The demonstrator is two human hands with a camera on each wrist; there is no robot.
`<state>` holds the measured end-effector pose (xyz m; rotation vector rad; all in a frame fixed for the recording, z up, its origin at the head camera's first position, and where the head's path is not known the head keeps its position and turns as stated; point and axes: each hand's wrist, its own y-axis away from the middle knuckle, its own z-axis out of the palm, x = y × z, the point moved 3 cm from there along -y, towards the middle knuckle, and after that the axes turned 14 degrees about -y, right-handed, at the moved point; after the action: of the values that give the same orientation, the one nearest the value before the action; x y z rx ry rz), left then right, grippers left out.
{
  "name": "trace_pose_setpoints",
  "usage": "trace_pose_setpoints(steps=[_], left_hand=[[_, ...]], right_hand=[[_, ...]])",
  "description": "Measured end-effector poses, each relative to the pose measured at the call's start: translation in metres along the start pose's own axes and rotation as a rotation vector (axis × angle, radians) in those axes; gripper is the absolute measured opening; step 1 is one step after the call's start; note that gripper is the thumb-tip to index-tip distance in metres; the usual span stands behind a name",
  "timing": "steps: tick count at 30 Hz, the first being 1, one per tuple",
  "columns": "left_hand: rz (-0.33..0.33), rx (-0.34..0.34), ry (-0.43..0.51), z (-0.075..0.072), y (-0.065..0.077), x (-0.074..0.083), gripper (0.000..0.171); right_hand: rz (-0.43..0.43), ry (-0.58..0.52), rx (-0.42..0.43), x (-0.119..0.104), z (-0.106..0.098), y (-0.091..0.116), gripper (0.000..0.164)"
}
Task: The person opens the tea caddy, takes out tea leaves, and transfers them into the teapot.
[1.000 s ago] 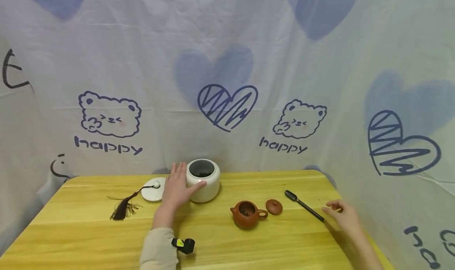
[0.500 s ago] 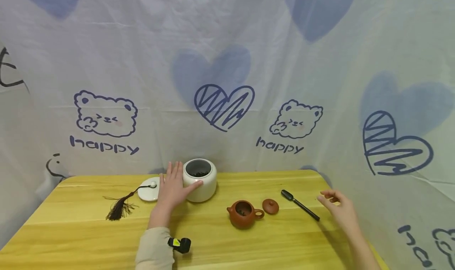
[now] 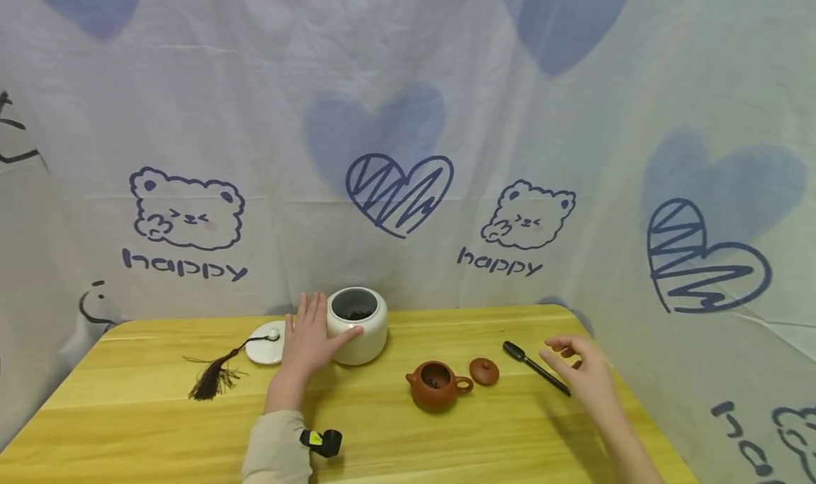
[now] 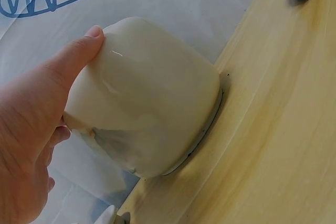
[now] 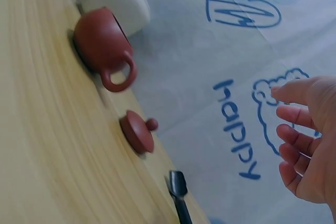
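Note:
My left hand (image 3: 309,339) rests against the left side of a white ceramic jar (image 3: 370,339), fingers straight and thumb across its front. The uncovered jar holds dark tea leaves (image 3: 360,315). In the left wrist view the thumb lies along the jar's shoulder (image 4: 142,77). My right hand (image 3: 583,370) hovers with loosely bent fingers, holding nothing, close to a black tea scoop (image 3: 545,374). Between the hands stands a small reddish-brown clay teapot (image 3: 433,397) with some tea leaves in it. Its lid (image 3: 484,372) lies to the right of its handle.
The jar's white lid (image 3: 260,349), with a dark brown tassel (image 3: 213,379), lies left of my left hand, which partly covers it. A patterned cloth (image 3: 408,271) hangs behind the wooden table (image 3: 382,441) and along its right side.
My right hand has moved left, from beyond the scoop's handle end to above the handle. My left hand stays at the jar. The whole head view has shifted slightly.

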<state>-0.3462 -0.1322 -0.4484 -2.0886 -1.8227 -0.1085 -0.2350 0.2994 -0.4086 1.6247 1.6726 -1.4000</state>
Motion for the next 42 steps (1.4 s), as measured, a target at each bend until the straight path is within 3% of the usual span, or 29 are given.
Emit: trace_pose_setpoints(steps=[12, 19, 28, 37, 42], left_hand=[[-0.011, -0.003, 0.007, -0.003, 0.001, 0.001, 0.112], [0.012, -0.005, -0.014, -0.010, 0.000, 0.004, 0.107], [0.013, -0.075, -0.006, -0.036, 0.008, 0.002, 0.083], [0.027, -0.008, 0.060, -0.077, 0.020, 0.006, 0.079], [0.068, 0.021, 0.059, -0.089, 0.030, 0.025, 0.079]], right_hand=[[-0.028, 0.017, -0.103, -0.015, 0.038, 0.010, 0.018], [-0.023, 0.013, -0.152, -0.025, 0.053, 0.015, 0.022], [-0.049, -0.018, -0.158, -0.029, 0.064, 0.014, 0.022], [-0.123, -0.060, -0.149, -0.036, 0.077, 0.003, 0.022], [-0.090, -0.084, -0.147, -0.032, 0.080, -0.007, 0.023]])
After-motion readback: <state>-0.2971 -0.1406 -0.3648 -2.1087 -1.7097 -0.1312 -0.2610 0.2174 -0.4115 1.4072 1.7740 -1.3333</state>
